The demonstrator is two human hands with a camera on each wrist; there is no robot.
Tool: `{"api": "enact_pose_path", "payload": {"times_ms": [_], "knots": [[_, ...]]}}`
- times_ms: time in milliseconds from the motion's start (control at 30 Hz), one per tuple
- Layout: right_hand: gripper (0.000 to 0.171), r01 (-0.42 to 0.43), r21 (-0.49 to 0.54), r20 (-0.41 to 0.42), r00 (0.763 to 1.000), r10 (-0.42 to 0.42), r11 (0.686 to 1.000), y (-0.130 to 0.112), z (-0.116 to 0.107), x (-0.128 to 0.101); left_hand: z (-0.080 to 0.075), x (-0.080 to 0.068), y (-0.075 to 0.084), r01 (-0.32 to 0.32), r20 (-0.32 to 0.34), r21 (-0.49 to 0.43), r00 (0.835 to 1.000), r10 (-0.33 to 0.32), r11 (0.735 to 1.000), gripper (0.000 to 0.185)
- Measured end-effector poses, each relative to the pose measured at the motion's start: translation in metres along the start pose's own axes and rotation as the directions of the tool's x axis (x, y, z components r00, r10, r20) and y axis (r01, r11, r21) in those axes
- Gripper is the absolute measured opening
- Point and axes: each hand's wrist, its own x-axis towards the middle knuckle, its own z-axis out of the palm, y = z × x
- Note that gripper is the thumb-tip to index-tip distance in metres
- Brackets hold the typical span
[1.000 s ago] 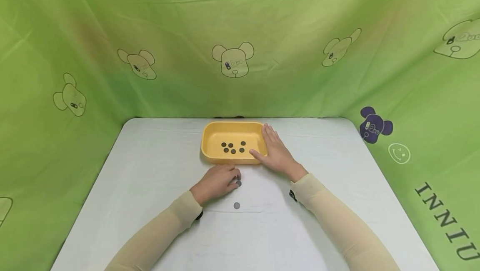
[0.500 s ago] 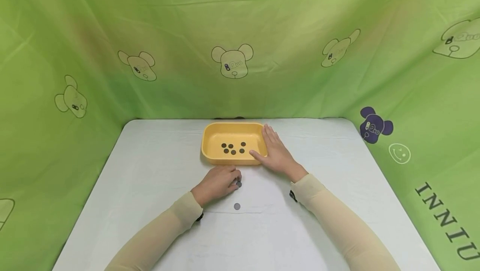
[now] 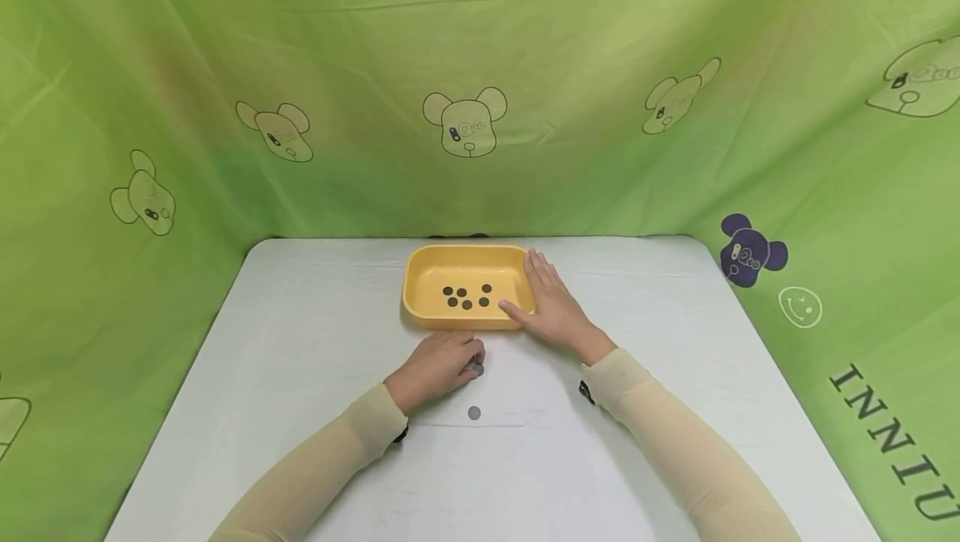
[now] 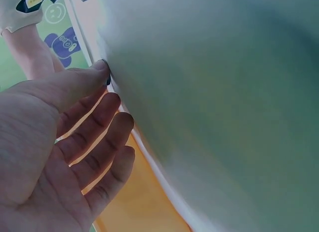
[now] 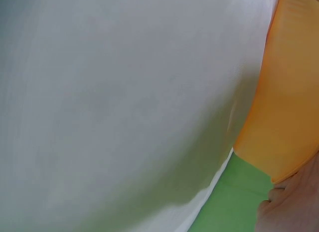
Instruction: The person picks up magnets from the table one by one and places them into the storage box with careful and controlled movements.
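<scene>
A yellow tray stands at the back middle of the white table, with several dark coins inside. My right hand lies flat against the tray's right rim, fingers straight, holding nothing. My left hand rests on the table just in front of the tray, its fingertips touching a grey coin. In the left wrist view the fingers are nearly straight and the thumb tip meets that coin on the cloth. A second coin lies loose nearer to me. The right wrist view shows only the tray's wall and the cloth.
Green cloth printed with bear heads hangs on three sides of the table. The table's rounded back corners and side edges lie close to the cloth. Bare white surface stretches left and right of the tray.
My left fingers have crept a little further over the grey coin. The right hand, the tray and the loose coin have stayed where they were.
</scene>
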Motion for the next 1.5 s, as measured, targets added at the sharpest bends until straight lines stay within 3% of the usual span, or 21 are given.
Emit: {"api": "enact_pose_path", "payload": {"times_ms": [367, 1100, 1500], "knots": [[0.109, -0.001, 0.0, 0.002, 1.0, 0.001, 1.0, 0.002, 0.0014, -0.0001, -0.0014, 0.0017, 0.0053, 0.017, 0.032, 0.0, 0.999, -0.017, 1.0, 0.018], [0.108, -0.003, -0.002, -0.003, 1.0, 0.003, 1.0, 0.0004, 0.0002, -0.0015, 0.0013, -0.0016, 0.0067, -0.023, 0.017, -0.058, 1.0, 0.024, 0.998, 0.019], [0.108, 0.008, 0.0, -0.008, 1.0, -0.008, 1.0, 0.0008, 0.0011, -0.0003, -0.0016, -0.0044, -0.0016, 0.01, 0.019, -0.215, 1.0, -0.006, 0.977, 0.009]]}}
